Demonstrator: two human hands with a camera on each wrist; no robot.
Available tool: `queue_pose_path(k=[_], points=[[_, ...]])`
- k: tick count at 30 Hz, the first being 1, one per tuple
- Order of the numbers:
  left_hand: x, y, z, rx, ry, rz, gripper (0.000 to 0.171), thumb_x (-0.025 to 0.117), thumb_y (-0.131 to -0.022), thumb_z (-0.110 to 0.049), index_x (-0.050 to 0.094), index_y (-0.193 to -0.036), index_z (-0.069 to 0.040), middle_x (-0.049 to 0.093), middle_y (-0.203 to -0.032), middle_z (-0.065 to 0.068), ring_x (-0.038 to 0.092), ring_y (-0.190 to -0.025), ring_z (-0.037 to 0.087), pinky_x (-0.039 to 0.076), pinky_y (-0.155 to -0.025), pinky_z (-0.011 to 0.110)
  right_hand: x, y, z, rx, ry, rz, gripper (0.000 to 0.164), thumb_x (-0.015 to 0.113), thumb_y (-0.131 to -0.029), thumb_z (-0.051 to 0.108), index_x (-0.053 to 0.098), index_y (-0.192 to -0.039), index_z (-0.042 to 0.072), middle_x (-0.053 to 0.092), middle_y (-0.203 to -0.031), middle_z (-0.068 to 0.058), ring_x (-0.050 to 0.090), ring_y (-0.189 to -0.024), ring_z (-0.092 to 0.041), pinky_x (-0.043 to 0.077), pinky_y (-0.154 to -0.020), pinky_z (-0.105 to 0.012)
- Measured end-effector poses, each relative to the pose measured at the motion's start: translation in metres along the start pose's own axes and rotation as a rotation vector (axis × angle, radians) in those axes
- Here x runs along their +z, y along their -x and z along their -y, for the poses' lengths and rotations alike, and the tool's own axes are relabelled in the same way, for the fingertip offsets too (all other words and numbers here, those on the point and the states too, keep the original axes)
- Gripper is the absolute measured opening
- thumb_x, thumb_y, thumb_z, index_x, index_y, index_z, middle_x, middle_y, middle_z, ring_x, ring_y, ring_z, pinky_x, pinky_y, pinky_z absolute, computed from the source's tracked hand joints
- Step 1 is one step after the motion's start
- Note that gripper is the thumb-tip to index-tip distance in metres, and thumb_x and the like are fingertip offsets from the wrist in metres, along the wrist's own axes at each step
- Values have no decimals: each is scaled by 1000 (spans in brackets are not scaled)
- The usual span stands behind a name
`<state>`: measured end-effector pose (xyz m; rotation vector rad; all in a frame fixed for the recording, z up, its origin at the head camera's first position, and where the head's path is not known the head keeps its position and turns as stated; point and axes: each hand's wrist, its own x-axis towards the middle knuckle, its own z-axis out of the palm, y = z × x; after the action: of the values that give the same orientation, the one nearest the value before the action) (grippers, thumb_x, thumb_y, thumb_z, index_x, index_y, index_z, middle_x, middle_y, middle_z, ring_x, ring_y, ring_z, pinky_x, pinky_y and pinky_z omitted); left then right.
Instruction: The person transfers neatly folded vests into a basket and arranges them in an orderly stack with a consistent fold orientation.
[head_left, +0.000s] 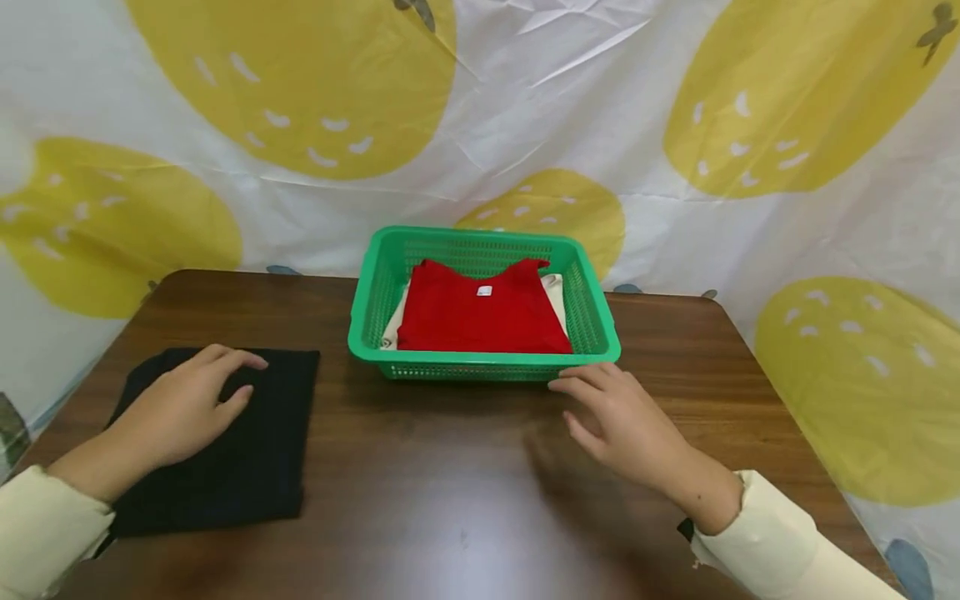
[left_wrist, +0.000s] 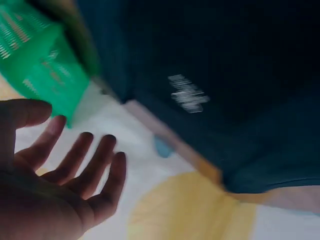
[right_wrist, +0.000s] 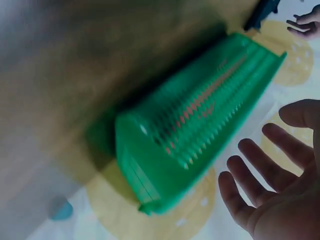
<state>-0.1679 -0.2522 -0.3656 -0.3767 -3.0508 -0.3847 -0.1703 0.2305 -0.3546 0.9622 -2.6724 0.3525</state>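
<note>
A folded black garment [head_left: 262, 467] lies flat at the left of the table. My left hand [head_left: 191, 404] hovers over it with relaxed, spread fingers and nothing in its grasp. Small white print shows on the garment [left_wrist: 260, 95] in the left wrist view. At the table's back middle stands a green plastic basket [head_left: 487, 358]. Inside it lies a folded red top [head_left: 480, 321] with a white neck label, on top of a cream garment [head_left: 555, 293]. My right hand [head_left: 626, 425] is held near the basket's front right corner, fingers loosely bent and holding nothing.
The brown wooden table [head_left: 450, 500] has rounded back corners. A white cloth with large yellow fruit shapes [head_left: 315, 83] hangs behind the table and along its sides. Cream sleeves [head_left: 772, 533] cover both forearms.
</note>
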Motion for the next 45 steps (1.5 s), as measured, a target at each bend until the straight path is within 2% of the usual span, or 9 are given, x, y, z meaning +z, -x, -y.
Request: queue_pose_path(k=[4,8,16,20,29,33,38,42,45], points=[[16,8,20,1,-75,100,55,66,-96,-29,49,-144,-10,42,-146,31,59,-108,47,50,-70,57,15,13,5,1,6,70,39,76,-86,16,68,-124,12,65,-128,-10,57,-119,-29,50,-96,-51],[29,14,34,20,-112,176,68,69,-92,-42,44,-150,-17,29,-156,29,38,-131,57,36,-86,79,27,21,7,-10,16,106,39,76,-86,17,68,-124,10,64,-129,-13,58,-118,-31,51,-95,-52],[41,20,43,45,-38,236,82,64,-86,-65,45,-150,-17,34,-155,29,32,-136,59,33,-92,81,36,32,10,-3,16,161,39,74,-88,22,68,-124,11,61,-133,-13,57,-120,-30,51,-95,-53],[40,24,42,41,-4,230,80,65,-87,-62,46,-150,-16,34,-155,30,31,-136,60,31,-94,81,38,30,11,-10,9,183,40,74,-89,24,68,-125,10,60,-135,-14,56,-120,-30,50,-96,-53],[51,39,30,52,90,195,72,66,-91,-52,46,-149,-15,30,-156,32,25,-138,63,22,-97,84,39,26,16,-26,13,216,37,74,-89,23,69,-123,9,58,-135,-16,57,-120,-33,50,-97,-54],[51,46,22,80,51,218,68,61,-94,-53,44,-152,-22,30,-158,29,26,-140,61,23,-98,83,39,27,16,-21,8,241,37,73,-89,25,69,-123,10,57,-137,-16,56,-122,-33,50,-97,-54],[50,54,6,164,-65,247,58,61,-99,-35,40,-153,-33,34,-159,21,34,-139,56,35,-93,79,39,31,16,-24,14,256,37,73,-90,27,69,-124,11,57,-137,-15,55,-122,-33,50,-96,-55],[51,59,-11,226,-119,255,71,71,-91,-17,40,-152,-37,40,-156,17,44,-134,52,47,-82,70,39,33,16,-19,7,281,38,72,-91,27,68,-126,12,57,-138,-14,54,-124,-33,50,-96,-57],[53,59,-27,277,-135,251,76,75,-88,-18,39,-152,-39,43,-153,16,49,-130,47,50,-79,64,38,38,17,0,-11,315,39,72,-91,27,67,-127,13,55,-141,-14,53,-127,-34,50,-96,-59]])
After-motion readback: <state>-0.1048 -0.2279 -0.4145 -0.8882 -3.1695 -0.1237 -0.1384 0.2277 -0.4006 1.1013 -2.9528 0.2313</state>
